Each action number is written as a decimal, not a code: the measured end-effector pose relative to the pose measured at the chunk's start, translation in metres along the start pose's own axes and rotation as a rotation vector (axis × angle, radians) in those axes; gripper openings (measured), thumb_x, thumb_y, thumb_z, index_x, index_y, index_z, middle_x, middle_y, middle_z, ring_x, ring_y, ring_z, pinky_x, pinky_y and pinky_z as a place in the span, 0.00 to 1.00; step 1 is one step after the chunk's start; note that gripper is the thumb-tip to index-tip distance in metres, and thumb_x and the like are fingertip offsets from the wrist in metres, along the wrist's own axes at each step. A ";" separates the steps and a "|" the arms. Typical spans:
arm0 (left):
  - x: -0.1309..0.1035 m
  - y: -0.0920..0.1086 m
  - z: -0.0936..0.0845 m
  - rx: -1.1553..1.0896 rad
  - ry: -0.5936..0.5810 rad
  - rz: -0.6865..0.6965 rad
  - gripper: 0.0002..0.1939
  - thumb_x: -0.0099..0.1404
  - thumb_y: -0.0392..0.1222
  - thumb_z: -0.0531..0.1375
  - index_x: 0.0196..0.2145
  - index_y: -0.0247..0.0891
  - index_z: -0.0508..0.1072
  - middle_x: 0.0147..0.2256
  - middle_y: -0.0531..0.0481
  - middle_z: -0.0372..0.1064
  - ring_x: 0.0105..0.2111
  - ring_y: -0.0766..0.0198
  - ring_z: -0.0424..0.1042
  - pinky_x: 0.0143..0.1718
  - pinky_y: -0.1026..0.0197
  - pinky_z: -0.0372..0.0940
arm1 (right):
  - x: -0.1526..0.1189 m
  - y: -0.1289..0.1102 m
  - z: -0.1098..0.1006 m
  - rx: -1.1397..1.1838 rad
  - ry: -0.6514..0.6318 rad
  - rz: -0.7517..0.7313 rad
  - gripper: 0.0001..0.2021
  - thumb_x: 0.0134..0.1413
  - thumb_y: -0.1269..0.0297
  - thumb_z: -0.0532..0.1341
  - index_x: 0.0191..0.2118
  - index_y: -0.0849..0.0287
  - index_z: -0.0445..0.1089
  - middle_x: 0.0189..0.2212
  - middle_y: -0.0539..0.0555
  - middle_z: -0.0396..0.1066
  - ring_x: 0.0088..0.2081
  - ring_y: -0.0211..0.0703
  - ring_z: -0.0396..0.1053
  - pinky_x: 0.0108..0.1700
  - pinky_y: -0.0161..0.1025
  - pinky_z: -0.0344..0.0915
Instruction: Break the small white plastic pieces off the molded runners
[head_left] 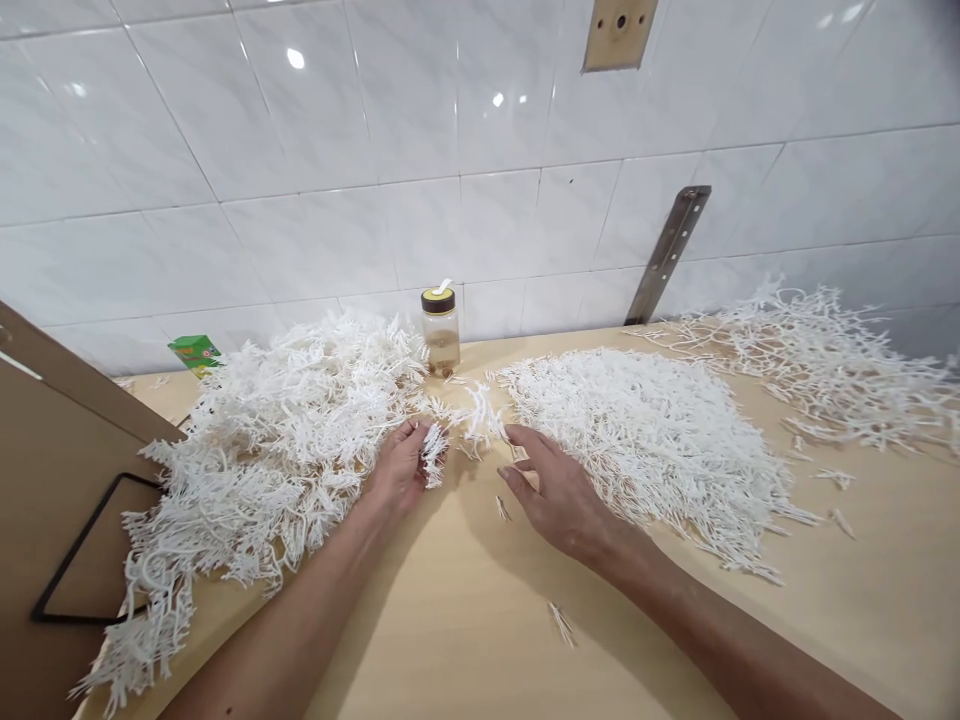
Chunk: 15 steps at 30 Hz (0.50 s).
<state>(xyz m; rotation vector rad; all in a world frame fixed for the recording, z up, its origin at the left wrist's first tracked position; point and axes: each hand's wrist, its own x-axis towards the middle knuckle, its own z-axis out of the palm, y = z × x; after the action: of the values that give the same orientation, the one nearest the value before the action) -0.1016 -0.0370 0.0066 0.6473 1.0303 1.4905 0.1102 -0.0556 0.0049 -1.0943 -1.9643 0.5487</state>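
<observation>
My left hand (pixel 403 468) is closed around a small bunch of white, thin branched strips (pixel 433 455), whose ends stick out past the fingers. My right hand (pixel 551 488) is just across from it, thumb and forefinger apart, with nothing visible gripped. Beyond the fingertips, a few loose white branched pieces (pixel 481 415) lie between two heaps. The left heap (pixel 292 430) is tangled and branched, beside my left forearm. On the right, a flatter heap of short white sticks (pixel 645 430) spreads close to my right hand.
A clear jar with a dark-rimmed lid (pixel 441 335) stands against the tiled wall. Long white stringy strands (pixel 817 360) pile at the far right, near a metal bracket (pixel 667 255). A green box (pixel 193 350) sits behind the left heap. Few short sticks (pixel 561 624) lie on the table.
</observation>
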 end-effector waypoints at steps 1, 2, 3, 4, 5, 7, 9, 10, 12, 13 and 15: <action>0.002 0.001 -0.001 -0.020 0.014 0.005 0.16 0.50 0.44 0.72 0.31 0.34 0.72 0.24 0.54 0.70 0.19 0.71 0.66 0.19 0.68 0.63 | -0.002 -0.004 0.000 -0.058 0.038 -0.045 0.20 0.62 0.63 0.55 0.59 0.58 0.63 0.56 0.64 0.66 0.51 0.56 0.70 0.52 0.59 0.69; 0.004 0.003 -0.002 -0.033 0.022 0.010 0.15 0.50 0.42 0.71 0.30 0.33 0.72 0.23 0.54 0.70 0.18 0.71 0.66 0.19 0.69 0.63 | -0.005 -0.010 0.000 -0.103 0.077 -0.094 0.20 0.62 0.64 0.55 0.59 0.59 0.63 0.56 0.65 0.66 0.55 0.58 0.66 0.54 0.60 0.68; 0.005 0.004 -0.003 -0.042 0.027 0.014 0.13 0.51 0.41 0.71 0.30 0.33 0.72 0.23 0.54 0.70 0.19 0.71 0.67 0.19 0.69 0.64 | -0.010 -0.018 0.000 -0.128 0.100 -0.144 0.20 0.63 0.65 0.55 0.59 0.60 0.63 0.56 0.66 0.66 0.58 0.58 0.63 0.56 0.60 0.66; 0.006 0.005 -0.004 -0.048 0.031 0.017 0.12 0.52 0.40 0.70 0.29 0.33 0.71 0.22 0.54 0.69 0.19 0.71 0.67 0.19 0.69 0.64 | -0.016 -0.027 0.002 -0.131 0.100 -0.202 0.20 0.64 0.65 0.54 0.60 0.61 0.62 0.56 0.67 0.66 0.59 0.58 0.62 0.58 0.59 0.64; 0.006 0.005 -0.004 -0.051 0.032 0.017 0.12 0.53 0.39 0.70 0.29 0.33 0.71 0.22 0.54 0.69 0.19 0.71 0.67 0.19 0.69 0.64 | -0.023 -0.036 0.005 -0.113 0.044 -0.283 0.21 0.64 0.65 0.54 0.61 0.62 0.60 0.57 0.67 0.65 0.61 0.56 0.60 0.60 0.58 0.63; 0.006 0.006 -0.004 -0.056 0.038 0.006 0.11 0.53 0.39 0.70 0.30 0.33 0.71 0.22 0.53 0.70 0.19 0.70 0.67 0.19 0.69 0.64 | -0.042 -0.054 0.015 -0.047 -0.196 -0.480 0.25 0.66 0.62 0.52 0.65 0.64 0.53 0.60 0.67 0.63 0.64 0.53 0.55 0.62 0.53 0.61; 0.006 0.007 -0.004 -0.065 0.041 -0.004 0.11 0.53 0.39 0.70 0.30 0.33 0.71 0.23 0.53 0.70 0.19 0.70 0.68 0.19 0.68 0.64 | -0.060 -0.064 0.030 0.012 -0.382 -0.816 0.25 0.68 0.59 0.50 0.65 0.66 0.54 0.59 0.64 0.65 0.66 0.48 0.52 0.64 0.46 0.58; 0.006 0.008 -0.004 -0.071 0.037 -0.005 0.12 0.52 0.39 0.70 0.30 0.33 0.71 0.24 0.53 0.70 0.19 0.70 0.68 0.19 0.68 0.65 | -0.068 -0.065 0.038 -0.016 -0.484 -0.856 0.22 0.69 0.62 0.49 0.65 0.62 0.54 0.61 0.60 0.63 0.67 0.44 0.50 0.65 0.43 0.56; 0.005 0.011 -0.004 -0.083 0.009 0.001 0.12 0.52 0.39 0.70 0.30 0.33 0.71 0.25 0.53 0.71 0.20 0.70 0.68 0.19 0.68 0.65 | -0.074 -0.061 0.047 -0.062 -0.549 -0.825 0.22 0.70 0.61 0.48 0.64 0.61 0.56 0.62 0.61 0.62 0.66 0.44 0.53 0.65 0.43 0.54; 0.005 0.012 -0.004 -0.088 -0.014 0.005 0.13 0.51 0.39 0.71 0.30 0.33 0.71 0.25 0.53 0.71 0.20 0.70 0.68 0.19 0.68 0.65 | -0.071 -0.055 0.049 -0.073 -0.539 -0.739 0.24 0.69 0.57 0.49 0.64 0.65 0.57 0.62 0.64 0.61 0.65 0.48 0.54 0.66 0.45 0.53; 0.005 0.015 -0.005 -0.097 -0.059 0.008 0.13 0.51 0.39 0.71 0.31 0.33 0.71 0.26 0.52 0.71 0.20 0.71 0.67 0.20 0.68 0.64 | -0.057 -0.039 0.044 -0.116 -0.589 -0.537 0.30 0.66 0.51 0.51 0.66 0.67 0.54 0.65 0.66 0.56 0.66 0.52 0.52 0.67 0.49 0.52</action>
<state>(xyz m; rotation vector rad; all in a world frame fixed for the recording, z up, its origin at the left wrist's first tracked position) -0.1138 -0.0327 0.0166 0.6234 0.9051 1.5103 0.0722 -0.1239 -0.0185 -0.4399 -2.7010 0.4943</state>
